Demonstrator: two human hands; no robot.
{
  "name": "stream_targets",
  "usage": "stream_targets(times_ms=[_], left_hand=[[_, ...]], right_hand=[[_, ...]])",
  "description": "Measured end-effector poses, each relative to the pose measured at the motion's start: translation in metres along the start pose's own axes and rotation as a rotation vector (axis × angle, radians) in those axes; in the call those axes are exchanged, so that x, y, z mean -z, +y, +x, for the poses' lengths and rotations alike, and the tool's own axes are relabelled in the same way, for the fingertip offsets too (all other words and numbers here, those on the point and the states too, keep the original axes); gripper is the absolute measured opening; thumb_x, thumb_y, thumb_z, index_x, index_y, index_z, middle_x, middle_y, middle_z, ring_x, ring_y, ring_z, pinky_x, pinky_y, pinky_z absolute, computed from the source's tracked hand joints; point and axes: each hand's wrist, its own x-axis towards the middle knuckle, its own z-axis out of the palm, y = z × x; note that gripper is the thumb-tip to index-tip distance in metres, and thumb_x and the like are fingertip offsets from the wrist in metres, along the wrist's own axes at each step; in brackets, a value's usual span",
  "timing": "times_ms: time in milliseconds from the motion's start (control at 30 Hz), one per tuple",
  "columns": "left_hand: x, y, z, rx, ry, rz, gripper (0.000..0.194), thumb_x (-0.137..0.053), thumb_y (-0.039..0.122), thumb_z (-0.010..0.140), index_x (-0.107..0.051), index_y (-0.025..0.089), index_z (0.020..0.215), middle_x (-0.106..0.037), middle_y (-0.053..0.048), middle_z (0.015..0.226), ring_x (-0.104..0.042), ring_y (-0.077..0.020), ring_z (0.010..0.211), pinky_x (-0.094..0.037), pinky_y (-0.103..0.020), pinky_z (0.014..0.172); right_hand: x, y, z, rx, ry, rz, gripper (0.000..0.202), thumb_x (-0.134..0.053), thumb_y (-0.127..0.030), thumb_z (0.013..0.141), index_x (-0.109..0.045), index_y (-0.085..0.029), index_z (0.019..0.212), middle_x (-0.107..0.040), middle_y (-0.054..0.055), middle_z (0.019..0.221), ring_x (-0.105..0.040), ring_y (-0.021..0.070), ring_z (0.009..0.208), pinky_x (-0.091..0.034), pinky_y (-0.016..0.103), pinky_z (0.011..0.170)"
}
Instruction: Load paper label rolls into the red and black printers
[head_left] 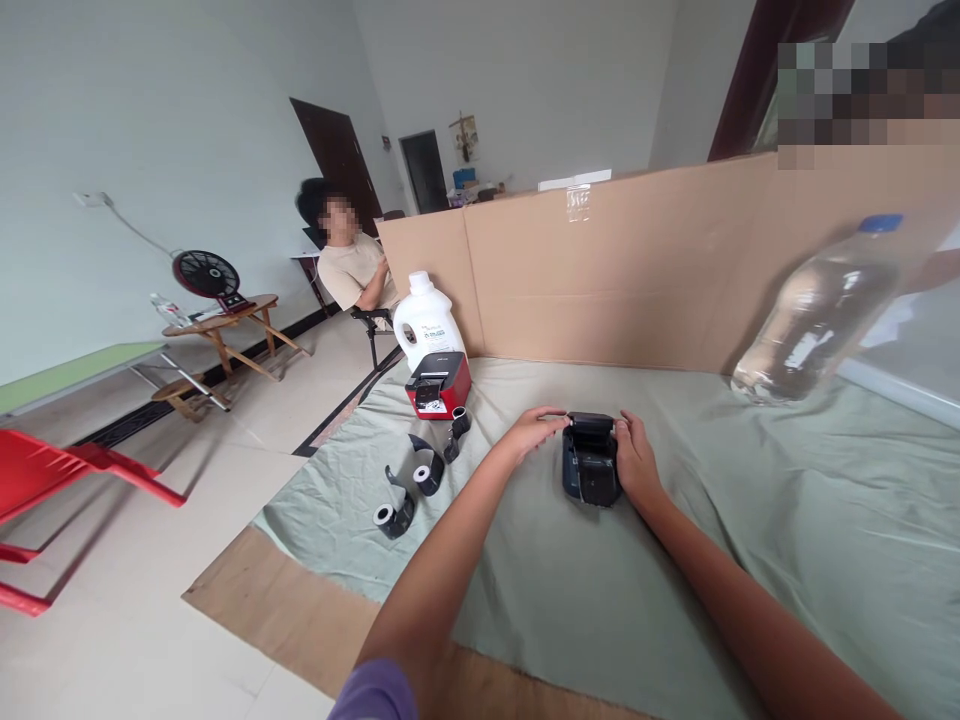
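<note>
A small black printer (591, 465) sits on the green cloth, its lid raised at the far end and its inside showing. My left hand (534, 432) touches the lid's left corner with its fingertips. Along the printer's right side, my right hand (634, 458) grips the lid and body edge. To the left lie black paper rolls with loose ends: one roll (394, 515) nearest me, another roll (428, 473) and a farther roll (457, 430). Behind them stands a red and black printer (440, 387).
A white jug (431, 320) stands before a cardboard partition (585, 280). At the right, a large clear bottle (817, 315) leans near the partition. A seated person (356, 265) is beyond its left end; another person is partly visible at right. A red chair (60, 475) stands left.
</note>
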Motion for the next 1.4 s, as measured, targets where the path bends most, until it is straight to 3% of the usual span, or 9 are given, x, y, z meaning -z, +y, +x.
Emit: stream_targets(times_ms=[233, 300, 433, 633, 867, 967, 1100, 1267, 1400], left_hand=[[-0.008, 0.011, 0.046, -0.063, 0.164, 0.206, 0.029, -0.06, 0.037, 0.091, -0.076, 0.012, 0.086, -0.05, 0.004, 0.057, -0.039, -0.0077, 0.053, -0.032, -0.02, 0.053], [-0.01, 0.01, 0.046, -0.084, 0.206, 0.272, 0.03, -0.061, 0.038, 0.09, -0.075, 0.013, 0.081, -0.055, 0.002, 0.06, -0.046, -0.01, 0.058, -0.034, -0.02, 0.056], [-0.013, 0.013, 0.029, -0.167, 0.298, 0.399, 0.022, -0.065, 0.036, 0.087, -0.074, 0.019, 0.097, -0.067, -0.002, 0.078, -0.059, -0.0161, 0.078, -0.039, -0.021, 0.065], [-0.03, 0.036, 0.02, -0.362, -0.084, 0.825, 0.016, -0.087, 0.028, 0.062, -0.077, 0.027, 0.073, -0.071, -0.002, 0.076, -0.067, -0.0225, 0.087, -0.044, -0.023, 0.068], [-0.047, 0.065, 0.029, -0.313, -0.159, 0.936, 0.026, -0.089, 0.01, 0.043, -0.067, 0.022, 0.052, -0.065, -0.004, 0.06, -0.065, -0.0247, 0.075, -0.042, -0.025, 0.061], [-0.03, 0.07, 0.015, -0.368, -0.15, 0.889, 0.022, -0.087, 0.019, 0.052, -0.073, 0.022, 0.068, -0.067, -0.002, 0.069, -0.063, -0.02, 0.073, -0.039, -0.023, 0.058], [0.018, 0.06, -0.026, -0.418, -0.044, 0.536, 0.024, -0.074, 0.033, 0.07, -0.07, 0.018, 0.089, -0.061, 0.003, 0.068, -0.053, -0.0116, 0.062, -0.035, -0.021, 0.054], [0.089, 0.017, -0.106, -0.281, 0.311, 0.231, 0.019, -0.067, 0.032, 0.075, -0.057, 0.018, 0.083, -0.055, 0.004, 0.061, -0.047, -0.0082, 0.052, -0.032, -0.018, 0.05], [0.135, -0.03, -0.17, -0.202, 0.722, 0.108, 0.028, -0.069, 0.04, 0.072, -0.05, 0.021, 0.079, -0.052, 0.006, 0.056, -0.041, -0.0083, 0.046, -0.029, -0.019, 0.046]], right_hand=[[0.001, -0.007, -0.002, 0.092, -0.05, 0.027, 0.062, -0.034, -0.061, 0.094, -0.062, -0.018, 0.129, -0.065, 0.014, 0.131, -0.058, 0.03, 0.123, -0.04, 0.05, 0.109], [0.0, -0.007, -0.001, 0.129, -0.056, 0.031, 0.061, -0.033, -0.061, 0.095, -0.064, -0.018, 0.127, -0.065, 0.014, 0.132, -0.057, 0.0294, 0.124, -0.039, 0.051, 0.111], [-0.001, 0.0, 0.002, 0.16, -0.002, 0.002, 0.063, -0.032, -0.061, 0.095, -0.065, -0.018, 0.125, -0.065, 0.016, 0.128, -0.057, 0.0297, 0.122, -0.039, 0.053, 0.111], [-0.005, 0.011, 0.006, 0.153, 0.063, -0.01, 0.062, -0.035, -0.062, 0.092, -0.061, -0.019, 0.129, -0.061, 0.016, 0.129, -0.053, 0.0302, 0.125, -0.037, 0.054, 0.112], [-0.003, 0.011, 0.007, 0.129, 0.07, -0.03, 0.065, -0.034, -0.062, 0.091, -0.059, -0.016, 0.129, -0.058, 0.019, 0.129, -0.05, 0.0322, 0.127, -0.036, 0.054, 0.112], [0.0, 0.013, 0.008, 0.102, 0.081, 0.011, 0.062, -0.035, -0.06, 0.091, -0.058, -0.018, 0.13, -0.056, 0.017, 0.129, -0.052, 0.0312, 0.125, -0.039, 0.053, 0.11], [0.003, 0.012, 0.007, 0.021, 0.095, 0.103, 0.061, -0.036, -0.059, 0.092, -0.057, -0.018, 0.131, -0.054, 0.015, 0.127, -0.061, 0.0278, 0.105, -0.05, 0.05, 0.097], [0.003, 0.007, 0.006, -0.028, 0.103, 0.122, 0.059, -0.038, -0.056, 0.091, -0.056, -0.015, 0.13, -0.051, 0.017, 0.128, -0.061, 0.0283, 0.104, -0.057, 0.045, 0.083], [0.001, 0.007, 0.006, -0.035, 0.102, 0.129, 0.055, -0.041, -0.055, 0.091, -0.059, -0.017, 0.126, -0.051, 0.018, 0.13, -0.063, 0.0262, 0.099, -0.057, 0.042, 0.081]])
